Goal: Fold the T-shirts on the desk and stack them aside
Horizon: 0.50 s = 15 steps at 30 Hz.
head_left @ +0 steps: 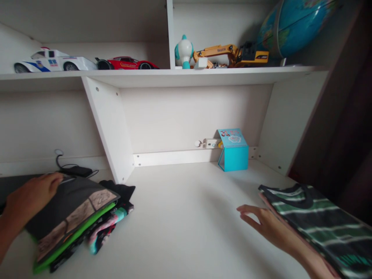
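My left hand [36, 193] is over the far left edge of a folded dark grey shirt [78, 199] with a tan printed panel. Its fingers are bent together at the cloth, and the fingertips are partly hidden. Under that shirt lie a bright green garment [81, 232] and a black garment with a pink and turquoise patterned part [107, 228]. My right hand [264, 223] hovers over the white desktop with thumb and fingers apart, holding nothing. Right beside it is a folded green and black striped T-shirt [319, 221], stacked on a pinkish garment.
A turquoise desk calendar [235, 159] stands at the back by a wall socket [212, 143]. A black adapter with a cable [77, 170] lies behind the left pile. On the upper shelf [203, 73] are a white toy car [55, 62], red car [128, 63], excavator [232, 56] and globe [296, 27].
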Each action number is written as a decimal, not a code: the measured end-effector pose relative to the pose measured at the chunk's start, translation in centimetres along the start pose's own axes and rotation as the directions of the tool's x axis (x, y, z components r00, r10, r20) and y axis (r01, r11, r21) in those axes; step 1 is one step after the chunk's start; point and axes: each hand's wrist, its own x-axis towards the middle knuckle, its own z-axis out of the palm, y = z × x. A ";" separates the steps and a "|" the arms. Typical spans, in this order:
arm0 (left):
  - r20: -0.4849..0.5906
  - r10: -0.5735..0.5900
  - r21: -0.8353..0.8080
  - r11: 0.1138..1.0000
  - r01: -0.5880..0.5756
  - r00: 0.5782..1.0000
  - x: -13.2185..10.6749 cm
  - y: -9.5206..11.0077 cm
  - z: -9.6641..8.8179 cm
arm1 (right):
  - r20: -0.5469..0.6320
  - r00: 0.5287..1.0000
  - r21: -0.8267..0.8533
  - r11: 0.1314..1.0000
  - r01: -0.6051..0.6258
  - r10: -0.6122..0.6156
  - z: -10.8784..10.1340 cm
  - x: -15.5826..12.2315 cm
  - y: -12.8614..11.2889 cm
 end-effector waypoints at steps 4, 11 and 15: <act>-0.013 -0.025 0.231 0.972 0.027 1.000 -0.3 2.8 -2.7 | 0.030 1.000 -0.011 1.000 -0.007 0.007 -0.7 -0.1 0.4; -0.453 0.630 0.119 0.744 -0.658 0.631 -7.0 20.8 -10.0 | -0.072 0.992 0.131 0.985 0.113 -0.104 -1.4 0.8 -6.7; -0.290 0.929 -0.057 0.222 -0.973 0.229 -14.4 30.8 -8.8 | -0.081 0.942 0.190 0.923 0.336 -0.326 -1.3 0.6 -12.3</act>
